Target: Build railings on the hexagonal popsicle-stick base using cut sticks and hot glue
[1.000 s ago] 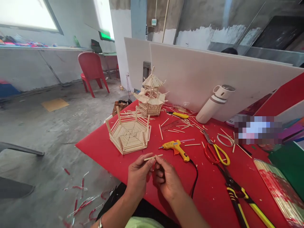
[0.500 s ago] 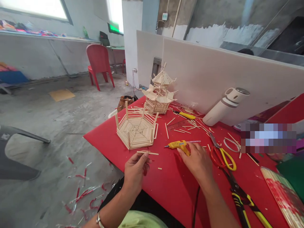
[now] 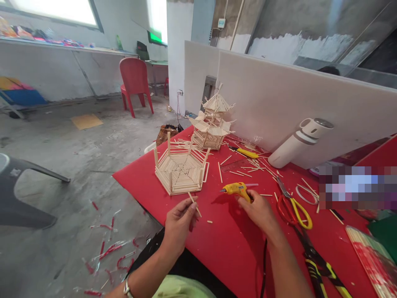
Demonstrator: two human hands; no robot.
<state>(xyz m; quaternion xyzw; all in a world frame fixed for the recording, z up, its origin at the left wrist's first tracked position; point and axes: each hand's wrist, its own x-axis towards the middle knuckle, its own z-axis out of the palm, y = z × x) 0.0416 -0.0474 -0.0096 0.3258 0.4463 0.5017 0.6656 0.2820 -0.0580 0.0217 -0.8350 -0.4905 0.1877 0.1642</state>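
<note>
1. Our left hand: closed on one thin stick, near the hexagonal base.
2. Our right hand: gripping the yellow glue gun, nozzle toward our left, above the red table.

I count one glue gun, and I place everything else from it. To its lower left I have one held stick and one short offcut. Farther left I get one hexagonal base with six posts. Beyond the gun I make out one pagoda model and one yellow-handled knife; the loose sticks there overlap too much for me to count. Right of it I find one flask, one pair of scissors, one clear ring, one pair of cutters and one packet of sticks. Far off to its left I see one red chair and one grey stool.
</note>
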